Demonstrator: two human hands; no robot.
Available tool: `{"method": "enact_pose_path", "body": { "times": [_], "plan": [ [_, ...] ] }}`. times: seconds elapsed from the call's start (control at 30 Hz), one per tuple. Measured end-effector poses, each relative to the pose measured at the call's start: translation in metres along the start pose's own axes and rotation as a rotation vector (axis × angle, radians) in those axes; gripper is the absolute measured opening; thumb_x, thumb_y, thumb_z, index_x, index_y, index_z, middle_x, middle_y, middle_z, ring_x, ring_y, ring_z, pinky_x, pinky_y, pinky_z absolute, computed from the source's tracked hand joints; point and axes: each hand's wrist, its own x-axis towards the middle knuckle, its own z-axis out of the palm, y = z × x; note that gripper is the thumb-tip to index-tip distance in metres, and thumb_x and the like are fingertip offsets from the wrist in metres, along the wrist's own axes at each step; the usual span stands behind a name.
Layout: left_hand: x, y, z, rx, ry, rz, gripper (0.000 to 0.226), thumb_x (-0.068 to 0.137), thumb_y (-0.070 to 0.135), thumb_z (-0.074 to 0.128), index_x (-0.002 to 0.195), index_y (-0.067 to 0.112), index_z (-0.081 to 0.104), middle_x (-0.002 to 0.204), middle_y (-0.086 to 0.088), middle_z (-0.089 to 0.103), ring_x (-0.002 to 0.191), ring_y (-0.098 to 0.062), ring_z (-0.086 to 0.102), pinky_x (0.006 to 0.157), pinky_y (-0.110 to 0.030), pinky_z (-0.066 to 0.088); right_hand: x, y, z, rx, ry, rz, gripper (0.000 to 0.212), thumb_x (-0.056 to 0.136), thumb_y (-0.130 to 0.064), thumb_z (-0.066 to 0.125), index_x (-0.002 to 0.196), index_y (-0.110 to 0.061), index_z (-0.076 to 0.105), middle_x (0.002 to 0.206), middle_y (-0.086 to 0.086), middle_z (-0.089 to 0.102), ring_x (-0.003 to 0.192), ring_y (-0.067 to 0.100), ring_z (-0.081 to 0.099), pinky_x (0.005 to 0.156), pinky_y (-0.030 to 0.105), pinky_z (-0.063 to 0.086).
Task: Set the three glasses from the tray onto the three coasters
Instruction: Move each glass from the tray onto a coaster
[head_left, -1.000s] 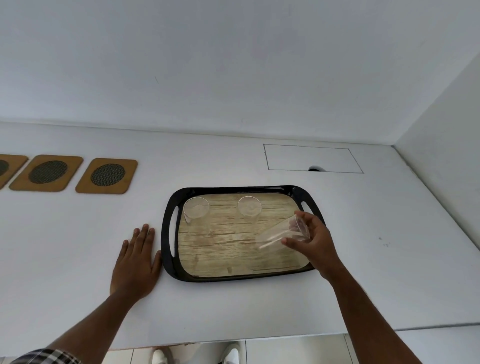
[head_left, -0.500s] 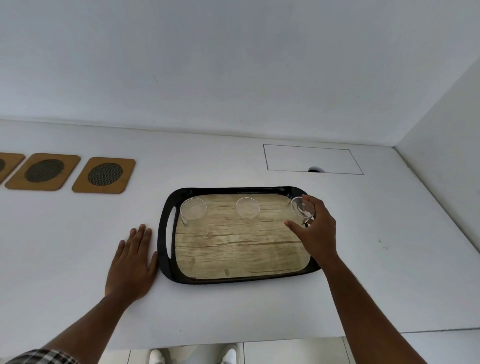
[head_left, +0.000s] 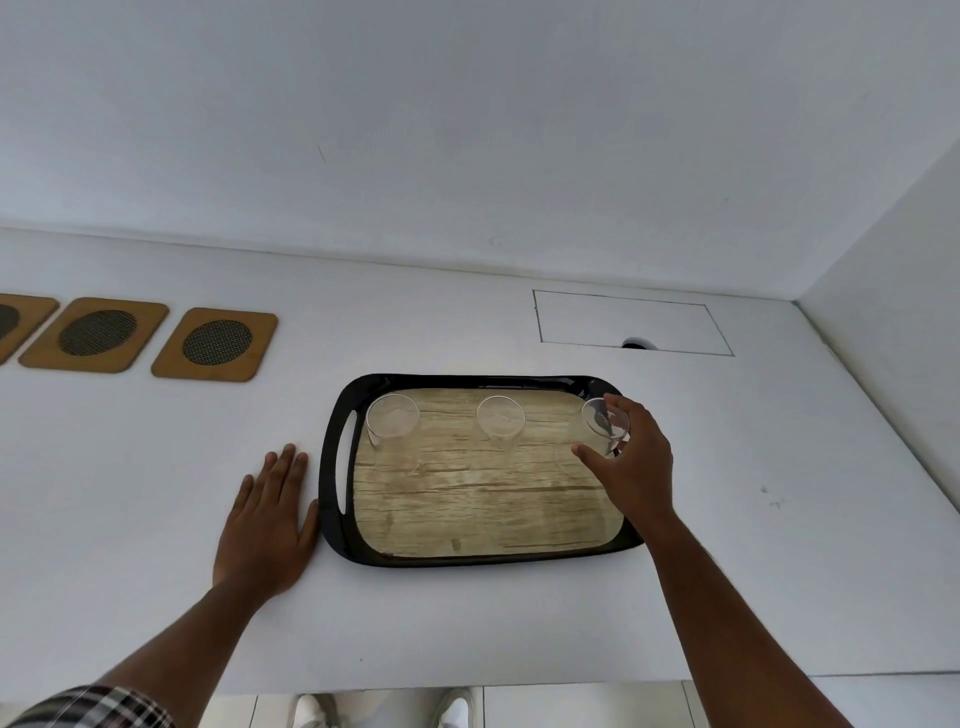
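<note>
A black tray (head_left: 332, 467) with a wood-pattern floor lies on the white counter. Three clear glasses stand along its far side: the left glass (head_left: 392, 423), the middle glass (head_left: 500, 422), and the right glass (head_left: 602, 423). My right hand (head_left: 631, 462) is wrapped around the right glass, which looks upright on the tray's right end. My left hand (head_left: 267, 525) lies flat on the counter, fingers apart, just left of the tray. Three tan coasters with dark mesh centres sit far left: the nearest coaster (head_left: 215, 345), the second coaster (head_left: 96, 334), and the third coaster (head_left: 15, 322), cut by the frame edge.
A rectangular outlined panel (head_left: 631, 322) with a small hole is set in the counter behind the tray. A white wall rises at the back and at the right side. The counter's front edge (head_left: 519, 686) runs near me, with my shoes below.
The right glass was tilted over the tray's middle a second ago. My right hand carried it to the far right end and stood it upright. My left hand stayed flat.
</note>
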Motion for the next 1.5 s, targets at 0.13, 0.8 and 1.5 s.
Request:
{"method": "enact_pose_path", "body": {
  "times": [0.13,0.8,1.5],
  "plan": [
    [0.000,0.001,0.000,-0.004,0.005,-0.001,0.077,0.096,0.056,0.017,0.159,0.012,0.019,0.168,-0.006,0.016,0.155,-0.022,0.009,0.126,-0.045,0.015,0.000,0.001,0.002,-0.014,0.003,-0.003,0.081,0.066,-0.026,0.098,0.136,-0.022,0.059,0.130,-0.009,0.068,0.112,0.009,0.066,0.092,0.045,0.060],
    [-0.002,0.001,-0.003,-0.003,-0.001,-0.001,0.078,0.095,0.056,0.014,0.159,0.011,0.016,0.168,-0.006,0.012,0.156,-0.022,0.006,0.126,-0.044,0.012,-0.006,-0.004,0.003,-0.095,0.011,-0.025,0.106,0.062,-0.040,0.098,0.150,-0.024,0.041,0.139,-0.011,0.050,0.129,0.017,0.048,0.105,0.039,0.045],
    [0.011,-0.057,-0.024,-0.076,-0.046,0.040,0.064,0.104,0.037,0.031,0.159,0.007,0.015,0.169,-0.007,0.009,0.156,-0.019,0.002,0.126,-0.036,0.006,-0.064,-0.137,0.088,0.070,0.060,-0.272,0.077,0.075,-0.033,0.091,0.139,-0.013,0.052,0.136,0.001,0.057,0.127,0.018,0.052,0.109,0.034,0.044]
  ]
}}
